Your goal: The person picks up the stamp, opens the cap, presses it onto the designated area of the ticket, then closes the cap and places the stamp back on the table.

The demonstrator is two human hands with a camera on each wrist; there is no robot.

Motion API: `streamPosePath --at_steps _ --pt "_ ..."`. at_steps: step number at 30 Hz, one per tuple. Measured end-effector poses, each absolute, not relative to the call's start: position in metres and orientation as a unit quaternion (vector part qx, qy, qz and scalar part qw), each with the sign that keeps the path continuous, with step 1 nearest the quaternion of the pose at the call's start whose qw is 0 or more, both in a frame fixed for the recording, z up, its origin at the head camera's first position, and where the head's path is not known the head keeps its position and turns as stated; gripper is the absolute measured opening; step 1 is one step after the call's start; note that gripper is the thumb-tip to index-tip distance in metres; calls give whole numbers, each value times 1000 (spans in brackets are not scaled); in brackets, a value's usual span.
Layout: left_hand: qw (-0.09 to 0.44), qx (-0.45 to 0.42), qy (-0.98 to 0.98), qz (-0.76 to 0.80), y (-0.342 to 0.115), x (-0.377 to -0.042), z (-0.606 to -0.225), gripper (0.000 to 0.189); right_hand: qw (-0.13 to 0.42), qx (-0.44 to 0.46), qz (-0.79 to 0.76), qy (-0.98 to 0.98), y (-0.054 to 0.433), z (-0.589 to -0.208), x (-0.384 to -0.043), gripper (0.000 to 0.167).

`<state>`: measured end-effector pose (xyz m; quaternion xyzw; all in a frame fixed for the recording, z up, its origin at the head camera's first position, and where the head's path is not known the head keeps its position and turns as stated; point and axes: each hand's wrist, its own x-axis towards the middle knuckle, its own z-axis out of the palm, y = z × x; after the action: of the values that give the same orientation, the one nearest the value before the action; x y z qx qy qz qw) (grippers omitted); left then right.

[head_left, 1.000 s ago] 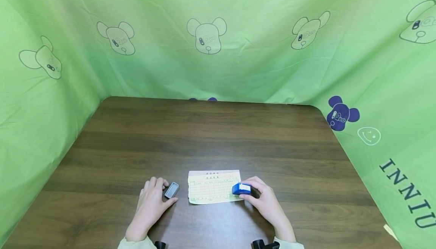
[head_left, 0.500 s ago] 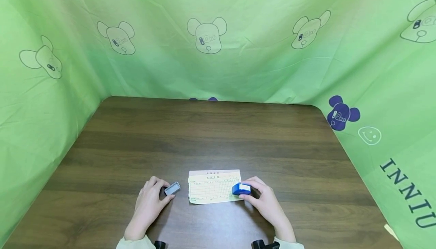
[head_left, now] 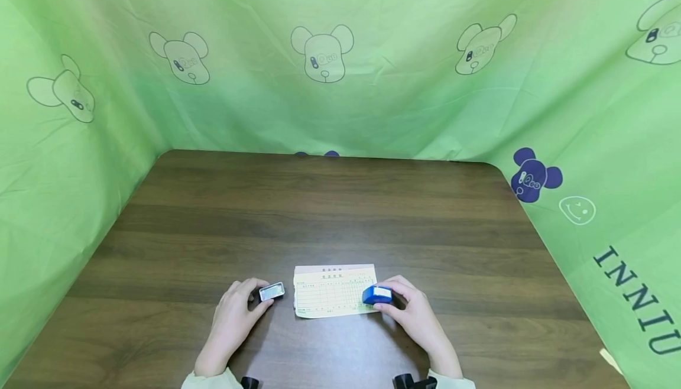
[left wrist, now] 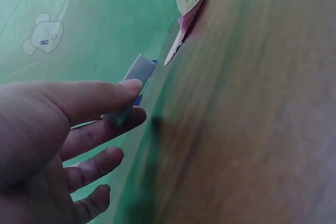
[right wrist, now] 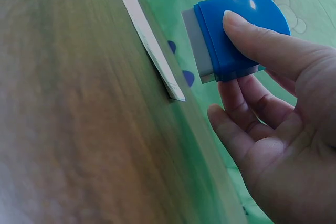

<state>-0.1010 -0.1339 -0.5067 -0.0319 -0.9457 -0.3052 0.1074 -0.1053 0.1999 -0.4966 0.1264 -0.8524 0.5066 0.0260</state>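
My left hand [head_left: 233, 313] pinches a small grey rectangular stamp cap [head_left: 272, 292] between thumb and fingers, left of the form pad. In the left wrist view the cap [left wrist: 139, 70] is seen from the side, apart from the tabletop. On the other side, my right hand [head_left: 419, 315] grips a blue self-inking stamp [head_left: 376, 295] by its sides, over the right edge of the pad. A grey base shows on the blue stamp [right wrist: 247, 8] in the right wrist view. The pad of printed forms [head_left: 332, 297] lies between both hands, one corner lifting in the left wrist view.
A dark wooden table [head_left: 330, 211] spreads out around the pad. Green cloth [head_left: 255, 117] with printed bear heads hangs behind and along both sides. Near the lower right edge sits a small pale strip [head_left: 610, 360].
My left hand has picked the cap up and turned it from steep to nearly level, shifting it slightly right. The right hand and stamp stay where they were.
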Motion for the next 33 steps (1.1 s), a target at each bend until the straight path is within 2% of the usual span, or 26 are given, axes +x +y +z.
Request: streamPosePath --at_steps 9,19,26,33 --pt "106 -37 -937 -332 -131 -102 -505 27 19 119 505 -855 199 -495 -106 25" --pt "100 -46 -920 -377 -124 -101 -501 27 38 142 511 -847 195 -494 -108 26" --pt "92 -49 -912 -397 -117 -99 -497 27 36 103 489 -865 190 -489 -107 32" --pt "90 -64 -900 -421 -107 -97 -494 27 56 78 484 -870 182 -484 -107 32"
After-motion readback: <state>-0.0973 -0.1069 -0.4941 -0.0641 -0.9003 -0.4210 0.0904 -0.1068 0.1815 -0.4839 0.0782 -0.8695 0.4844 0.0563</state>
